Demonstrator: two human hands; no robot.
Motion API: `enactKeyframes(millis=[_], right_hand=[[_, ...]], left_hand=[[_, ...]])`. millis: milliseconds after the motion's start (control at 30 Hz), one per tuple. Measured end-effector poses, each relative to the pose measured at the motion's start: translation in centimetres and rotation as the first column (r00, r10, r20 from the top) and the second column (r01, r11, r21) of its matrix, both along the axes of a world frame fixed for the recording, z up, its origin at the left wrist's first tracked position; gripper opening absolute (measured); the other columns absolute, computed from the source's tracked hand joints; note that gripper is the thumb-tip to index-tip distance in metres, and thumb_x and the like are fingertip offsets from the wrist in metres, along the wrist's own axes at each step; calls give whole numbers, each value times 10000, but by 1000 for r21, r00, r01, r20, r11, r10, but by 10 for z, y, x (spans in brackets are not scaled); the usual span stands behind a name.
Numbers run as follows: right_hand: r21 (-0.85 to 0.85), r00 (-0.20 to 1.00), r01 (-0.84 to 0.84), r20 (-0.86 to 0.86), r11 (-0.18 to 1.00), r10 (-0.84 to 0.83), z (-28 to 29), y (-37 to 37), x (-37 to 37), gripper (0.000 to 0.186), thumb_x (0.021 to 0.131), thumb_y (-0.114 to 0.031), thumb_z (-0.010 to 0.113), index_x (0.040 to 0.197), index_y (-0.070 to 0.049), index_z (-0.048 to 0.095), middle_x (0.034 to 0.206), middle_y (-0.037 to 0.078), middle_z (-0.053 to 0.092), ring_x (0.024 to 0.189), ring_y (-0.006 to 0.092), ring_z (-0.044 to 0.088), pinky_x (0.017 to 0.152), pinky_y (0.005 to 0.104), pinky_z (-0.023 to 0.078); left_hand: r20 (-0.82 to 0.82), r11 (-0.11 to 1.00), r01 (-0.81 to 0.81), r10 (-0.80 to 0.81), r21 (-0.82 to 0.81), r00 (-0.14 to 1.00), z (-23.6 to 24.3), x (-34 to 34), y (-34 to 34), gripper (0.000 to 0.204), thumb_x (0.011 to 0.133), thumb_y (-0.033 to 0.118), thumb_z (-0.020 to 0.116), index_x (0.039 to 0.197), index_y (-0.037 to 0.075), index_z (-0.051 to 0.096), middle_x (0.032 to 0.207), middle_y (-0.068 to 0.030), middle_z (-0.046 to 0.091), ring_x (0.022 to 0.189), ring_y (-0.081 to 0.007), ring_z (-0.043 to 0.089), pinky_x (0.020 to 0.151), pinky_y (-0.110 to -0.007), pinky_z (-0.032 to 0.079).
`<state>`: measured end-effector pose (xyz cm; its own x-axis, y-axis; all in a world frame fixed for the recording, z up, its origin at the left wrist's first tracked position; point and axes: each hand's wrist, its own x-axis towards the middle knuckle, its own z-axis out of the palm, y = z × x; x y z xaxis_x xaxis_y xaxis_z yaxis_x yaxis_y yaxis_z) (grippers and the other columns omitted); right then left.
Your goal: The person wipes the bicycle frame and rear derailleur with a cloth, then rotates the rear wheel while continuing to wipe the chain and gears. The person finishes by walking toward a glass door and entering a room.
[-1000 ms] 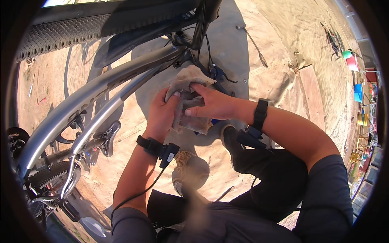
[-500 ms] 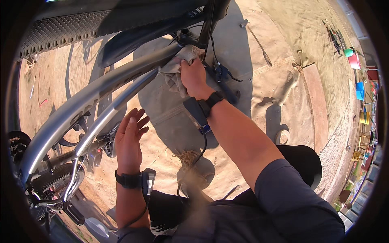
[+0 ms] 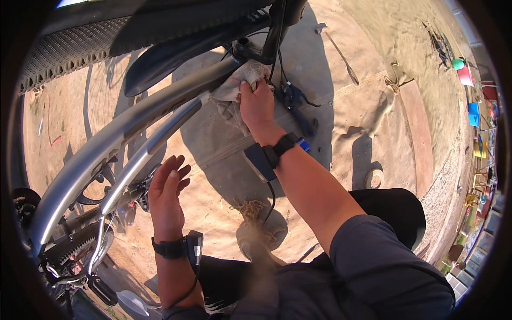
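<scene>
Grey-brown cloth point(image 3: 226, 102) is bunched against the silver bicycle frame point(image 3: 120, 128) at upper centre of the frame of view, where the tubes converge. Wiping is judged under way at that junction; no finished stretch can be confirmed, and the tube running to the lower left has no cloth on it, so how much remains cannot be determined. Right hand point(image 3: 257, 105): fingers closed on the cloth, thumb pressed along it, fingertips partly hidden. Left hand point(image 3: 167, 200), left of centre: fingers loosely open, slightly curled, holding nothing, beside the lower tube point(image 3: 143, 156).
</scene>
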<state>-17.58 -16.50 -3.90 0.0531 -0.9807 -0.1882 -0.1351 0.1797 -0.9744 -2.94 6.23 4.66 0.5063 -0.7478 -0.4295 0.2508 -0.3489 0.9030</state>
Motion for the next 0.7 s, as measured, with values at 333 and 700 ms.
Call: enactKeyframes(millis=[333,700], right_hand=[[-348,923,-259,-364,901,124,-1,60,27,301,927,-249,649,1063,19,651,995,253,688,921,465,676,781,534,548],[-152,807,-464,-479,873,345,24,-15,18,391,875,-345,614,1069,-14,691,995,238,728,941,426,704,834,520,567]], left_hand=[[80,998,46,-49,36,996,1,1,5,377,1055,136,551,1416,27,577,1404,-140,640,1202,-242,666,970,-343,529],[123,997,70,-73,35,990,10,0,15,351,1038,129,589,1369,16,618,1332,-102,681,1175,-217,668,954,-339,513]])
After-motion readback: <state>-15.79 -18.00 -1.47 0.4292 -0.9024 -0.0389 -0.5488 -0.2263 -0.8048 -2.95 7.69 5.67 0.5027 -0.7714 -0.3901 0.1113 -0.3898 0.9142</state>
